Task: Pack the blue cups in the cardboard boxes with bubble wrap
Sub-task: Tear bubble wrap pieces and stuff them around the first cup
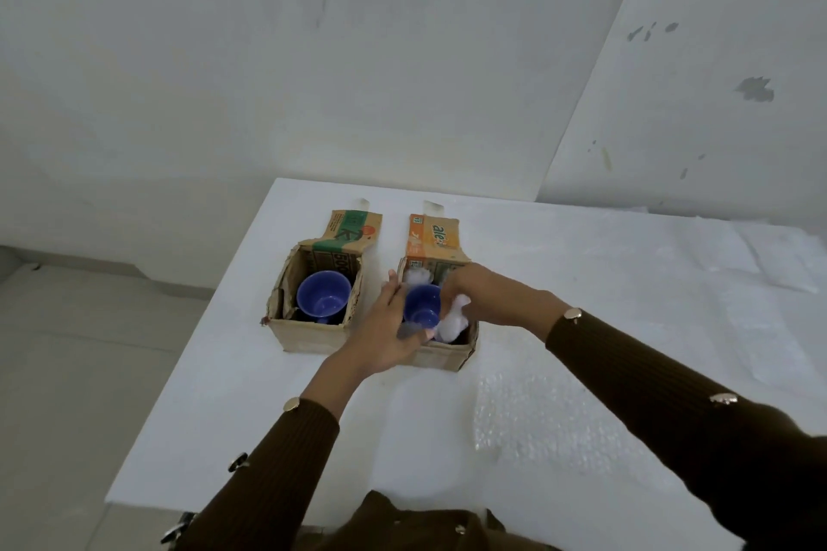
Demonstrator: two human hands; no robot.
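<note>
Two blue cups in two cardboard boxes, both hands at the right box.

The right cup [423,304] stands open side up in the right box [447,356], with white bubble wrap [453,322] pressed beside it. The right hand [481,293] grasps this wrap, and the left hand [387,331] holds the near-left side of the box – fingers bent over its edge. The left cup [323,294] lies tilted in the left box [309,333], just beside, on the white table [250,394]. More bubble wrap sheet [537,416] lies near, on the right.
</note>
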